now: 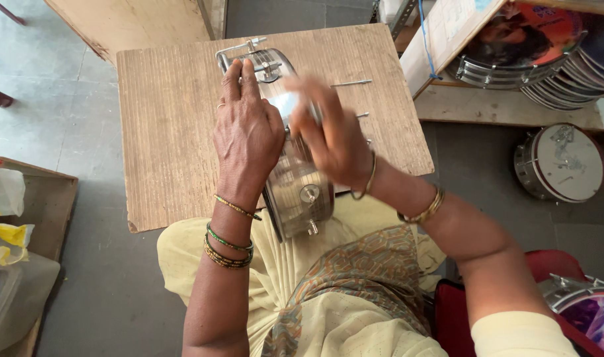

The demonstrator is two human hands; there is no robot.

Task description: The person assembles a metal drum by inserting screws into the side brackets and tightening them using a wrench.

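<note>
1. So we had the shiny metal drum shell (295, 188) standing on its edge on the wooden board (169, 132), near end hanging over our lap.
2. Our left hand (247, 135) lay flat on its left side, fingers stretched out straight, not gripping.
3. Our right hand (335, 139) pressed against the right side, too blurred to tell how its fingers sat.
4. Loose metal rods (351, 83) lay on the board just right of it, and more drums (560, 164) sat far right.
</note>
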